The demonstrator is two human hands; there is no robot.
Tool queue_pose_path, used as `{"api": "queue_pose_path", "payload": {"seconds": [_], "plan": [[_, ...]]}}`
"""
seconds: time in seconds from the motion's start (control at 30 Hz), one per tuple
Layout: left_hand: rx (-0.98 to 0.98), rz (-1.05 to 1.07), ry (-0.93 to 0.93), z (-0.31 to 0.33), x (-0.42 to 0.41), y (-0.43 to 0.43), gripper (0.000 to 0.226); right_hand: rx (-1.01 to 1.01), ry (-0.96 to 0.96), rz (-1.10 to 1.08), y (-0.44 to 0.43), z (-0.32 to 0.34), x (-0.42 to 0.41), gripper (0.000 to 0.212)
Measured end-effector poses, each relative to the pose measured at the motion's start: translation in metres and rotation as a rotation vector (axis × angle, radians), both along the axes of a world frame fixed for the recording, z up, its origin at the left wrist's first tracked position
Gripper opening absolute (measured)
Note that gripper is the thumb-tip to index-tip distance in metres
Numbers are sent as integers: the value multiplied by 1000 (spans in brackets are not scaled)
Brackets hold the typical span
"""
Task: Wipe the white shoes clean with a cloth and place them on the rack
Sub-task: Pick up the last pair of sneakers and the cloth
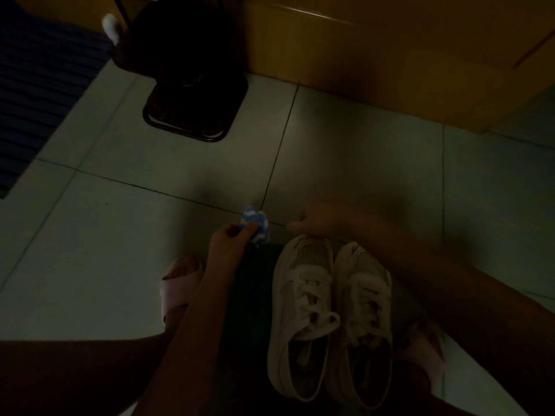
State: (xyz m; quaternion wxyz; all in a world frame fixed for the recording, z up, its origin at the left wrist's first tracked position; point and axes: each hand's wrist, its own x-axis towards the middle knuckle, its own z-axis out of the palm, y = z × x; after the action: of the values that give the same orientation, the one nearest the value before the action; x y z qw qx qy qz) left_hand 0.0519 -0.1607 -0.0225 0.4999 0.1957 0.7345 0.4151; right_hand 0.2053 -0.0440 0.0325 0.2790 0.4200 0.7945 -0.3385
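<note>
Two white lace-up shoes stand side by side on the tiled floor, toes pointing away from me: the left shoe (300, 313) and the right shoe (362, 322). My left hand (228, 244) pinches a crumpled blue-and-white cloth (255, 225) just left of the shoes' toes. My right hand (318, 220) hovers just beyond the toe of the left shoe, blurred, with the thumb out to the left; its fingers hold nothing that I can see. The scene is very dim.
A dark metal rack (192, 112) with a square mesh base stands on the floor at the upper left, against a yellow wooden cabinet (390, 55). A dark blue striped mat (36, 94) lies at far left. My feet wear pink slippers (177, 286) on either side of the shoes.
</note>
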Motion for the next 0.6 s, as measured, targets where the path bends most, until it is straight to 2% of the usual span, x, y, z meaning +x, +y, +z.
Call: {"api": "queue_pose_path", "payload": {"seconds": [0.1, 0.27, 0.43, 0.6], "plan": [[-24, 0, 3, -1, -1, -2, 17, 90, -6, 37, -3, -3, -7, 52], [-42, 40, -36, -3, -2, -3, 22, 141, 112, -158, -4, -6, -2, 53], [-36, -7, -17, -2, -1, -4, 13, 98, 222, -357, -7, -7, 14, 39], [-33, -21, 19, 0, -2, -5, 16, 96, 323, -565, -12, 1, 20, 44]]}}
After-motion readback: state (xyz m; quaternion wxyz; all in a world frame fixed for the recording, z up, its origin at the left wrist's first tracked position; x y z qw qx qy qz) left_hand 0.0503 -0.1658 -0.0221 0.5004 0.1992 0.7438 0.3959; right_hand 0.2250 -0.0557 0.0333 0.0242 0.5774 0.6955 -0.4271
